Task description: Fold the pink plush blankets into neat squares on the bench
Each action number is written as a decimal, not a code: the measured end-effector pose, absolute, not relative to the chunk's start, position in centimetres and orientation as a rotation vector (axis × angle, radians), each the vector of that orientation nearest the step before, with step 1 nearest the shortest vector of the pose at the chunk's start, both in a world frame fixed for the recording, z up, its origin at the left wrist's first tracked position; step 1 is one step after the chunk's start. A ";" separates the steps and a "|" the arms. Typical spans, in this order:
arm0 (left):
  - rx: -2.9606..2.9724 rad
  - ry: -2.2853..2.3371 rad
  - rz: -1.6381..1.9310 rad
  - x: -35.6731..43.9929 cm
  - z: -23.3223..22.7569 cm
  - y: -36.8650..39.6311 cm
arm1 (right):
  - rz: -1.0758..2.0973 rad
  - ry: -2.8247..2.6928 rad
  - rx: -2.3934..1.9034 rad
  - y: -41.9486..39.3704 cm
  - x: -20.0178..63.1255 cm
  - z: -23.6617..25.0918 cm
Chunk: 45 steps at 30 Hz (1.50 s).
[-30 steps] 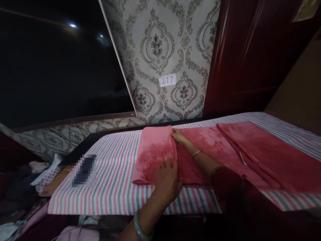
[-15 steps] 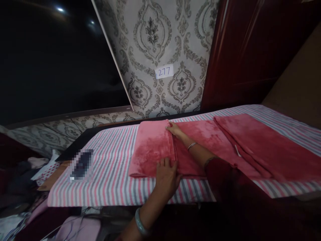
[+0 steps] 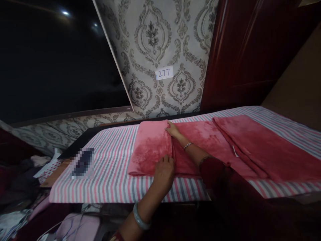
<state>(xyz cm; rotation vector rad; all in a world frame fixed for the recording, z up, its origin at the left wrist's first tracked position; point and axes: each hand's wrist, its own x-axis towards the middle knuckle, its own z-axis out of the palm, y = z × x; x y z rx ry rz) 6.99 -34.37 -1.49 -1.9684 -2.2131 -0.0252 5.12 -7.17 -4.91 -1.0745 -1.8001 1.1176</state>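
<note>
A long pink fleece cloth (image 3: 215, 140) lies across the striped table cover (image 3: 112, 170). Its left end is folded over into a lighter pink flap (image 3: 150, 147). My left hand (image 3: 164, 170) rests on the near edge of that flap, fingers pinching the fold line. My right hand (image 3: 173, 130) reaches across and holds the far end of the same fold, near the back edge of the table. A small white tag (image 3: 234, 150) shows on the cloth's right part.
A dark flat object, blurred out (image 3: 82, 162), lies on the striped cover to the left. Patterned wallpaper with a "277" label (image 3: 164, 73) stands behind. A dark red door (image 3: 245, 50) is at right. Heaped clothes (image 3: 30, 187) lie low at left.
Both hands have shifted slightly left along the fold, drawing the flap's edge a little; the view has barely moved.
</note>
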 end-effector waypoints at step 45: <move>-1.570 -2.693 -1.234 -8.3 1.2 -33.7 | 0.989 -1.857 -1.162 -7.4 13.1 -4.9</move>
